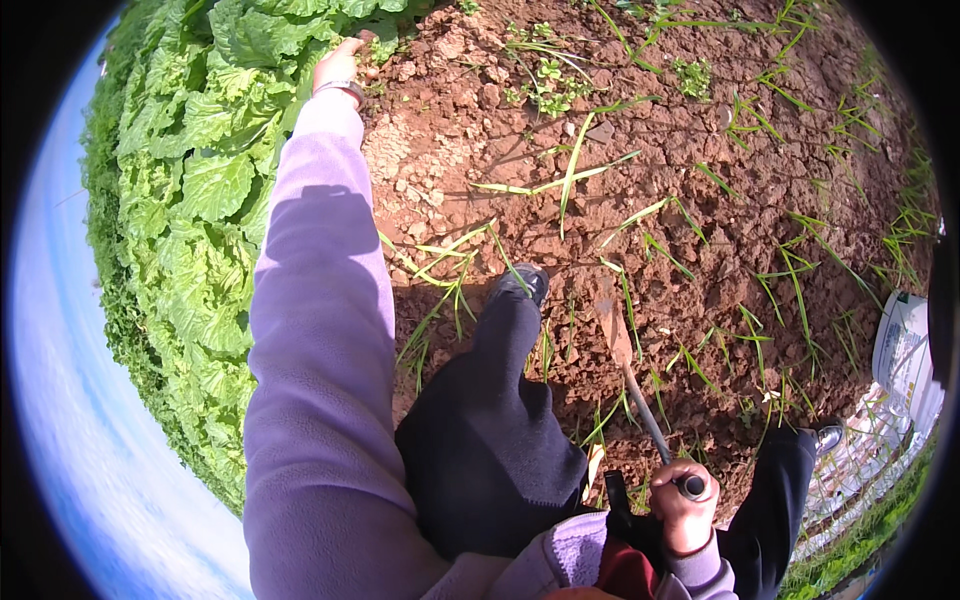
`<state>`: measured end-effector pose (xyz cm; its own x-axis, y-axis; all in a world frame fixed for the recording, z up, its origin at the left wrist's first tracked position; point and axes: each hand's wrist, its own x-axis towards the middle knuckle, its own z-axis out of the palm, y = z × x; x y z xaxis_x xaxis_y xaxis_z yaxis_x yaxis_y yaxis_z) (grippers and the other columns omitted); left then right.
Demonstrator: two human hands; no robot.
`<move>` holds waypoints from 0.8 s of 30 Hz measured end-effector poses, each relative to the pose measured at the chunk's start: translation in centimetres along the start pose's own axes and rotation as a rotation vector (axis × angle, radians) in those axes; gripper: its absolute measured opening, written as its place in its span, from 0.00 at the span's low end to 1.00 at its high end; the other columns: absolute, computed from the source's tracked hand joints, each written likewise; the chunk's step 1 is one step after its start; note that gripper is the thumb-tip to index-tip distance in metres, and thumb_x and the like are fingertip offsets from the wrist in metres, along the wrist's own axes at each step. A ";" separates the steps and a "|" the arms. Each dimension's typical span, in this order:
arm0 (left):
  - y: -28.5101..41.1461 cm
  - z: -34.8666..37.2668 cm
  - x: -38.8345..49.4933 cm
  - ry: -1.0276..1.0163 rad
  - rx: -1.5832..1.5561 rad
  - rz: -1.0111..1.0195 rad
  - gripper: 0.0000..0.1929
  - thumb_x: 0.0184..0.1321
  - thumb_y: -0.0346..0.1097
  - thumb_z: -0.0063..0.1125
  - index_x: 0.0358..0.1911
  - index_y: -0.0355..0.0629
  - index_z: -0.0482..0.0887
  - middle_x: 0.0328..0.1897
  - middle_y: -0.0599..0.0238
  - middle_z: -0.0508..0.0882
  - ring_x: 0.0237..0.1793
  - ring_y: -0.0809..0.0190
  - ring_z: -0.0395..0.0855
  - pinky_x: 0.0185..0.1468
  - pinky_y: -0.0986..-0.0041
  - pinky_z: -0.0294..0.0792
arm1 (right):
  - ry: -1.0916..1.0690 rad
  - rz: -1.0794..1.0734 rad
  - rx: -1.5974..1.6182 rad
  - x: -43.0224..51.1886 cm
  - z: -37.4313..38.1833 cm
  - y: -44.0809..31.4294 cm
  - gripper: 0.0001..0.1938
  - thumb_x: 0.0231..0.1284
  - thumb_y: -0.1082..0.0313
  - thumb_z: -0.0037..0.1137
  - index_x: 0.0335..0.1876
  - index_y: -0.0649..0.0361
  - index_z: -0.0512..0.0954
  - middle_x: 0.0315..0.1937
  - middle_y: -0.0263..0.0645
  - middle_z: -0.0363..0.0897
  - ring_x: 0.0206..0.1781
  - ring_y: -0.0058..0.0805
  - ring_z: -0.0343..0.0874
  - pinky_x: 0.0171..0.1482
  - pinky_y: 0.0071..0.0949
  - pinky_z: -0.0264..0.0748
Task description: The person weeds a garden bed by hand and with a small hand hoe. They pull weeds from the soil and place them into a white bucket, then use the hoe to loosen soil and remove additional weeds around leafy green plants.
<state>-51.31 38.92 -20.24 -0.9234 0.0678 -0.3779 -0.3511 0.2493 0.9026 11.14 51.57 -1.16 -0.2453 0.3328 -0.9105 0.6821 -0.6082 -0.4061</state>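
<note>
My left hand (341, 66), with a band at its wrist, reaches out to the edge of the leafy green vegetables (217, 184). Leaves and small greenery surround its fingers, so whether they grip anything is unclear. Low in the view, my right hand (682, 502) is closed around the handle of a narrow-bladed digging trowel (616, 334). Its grey metal shaft slants up and left to a soil-coated blade, whose tip rests at the reddish soil (480, 142). Thin green seedlings with long leaves (628, 300) grow beside the blade.
My shoe (525, 283) stands on the soil among the seedlings, and my other shoe (829, 436) is at the right. A white bucket (900, 345) bearing print stands at the right rim, near white sheeting (847, 480). Low weeds (551, 86) grow farther out.
</note>
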 end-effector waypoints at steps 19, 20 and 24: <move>-2.6 5.9 7.0 -0.115 1.479 0.262 0.19 0.59 0.40 0.51 0.50 0.39 0.83 0.57 0.47 0.80 0.55 0.44 0.79 0.61 0.62 0.69 | 0.023 0.048 -0.009 1.0 0.2 -0.9 0.07 0.49 0.84 0.50 0.27 0.61 0.77 0.19 0.31 0.75 0.18 0.14 0.69 0.20 0.17 0.63; -2.6 6.1 7.1 -0.127 1.524 0.258 0.18 0.59 0.41 0.51 0.48 0.39 0.84 0.56 0.47 0.80 0.55 0.44 0.79 0.60 0.62 0.69 | 0.034 0.057 -0.018 1.1 0.2 -0.9 0.07 0.49 0.84 0.50 0.27 0.61 0.77 0.19 0.31 0.75 0.18 0.14 0.69 0.20 0.16 0.63; -1.8 6.3 6.0 -0.056 1.535 0.254 0.17 0.60 0.41 0.51 0.45 0.36 0.85 0.52 0.44 0.82 0.53 0.46 0.81 0.55 0.62 0.72 | 0.031 0.032 0.004 1.2 -0.2 -0.8 0.07 0.49 0.83 0.50 0.27 0.61 0.77 0.18 0.30 0.75 0.18 0.14 0.69 0.20 0.16 0.63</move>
<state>-55.22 44.94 -25.45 -0.9129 0.2854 -0.2920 0.3293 0.9374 -0.1135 10.41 52.58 -1.92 -0.2017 0.3354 -0.9202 0.6865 -0.6217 -0.3771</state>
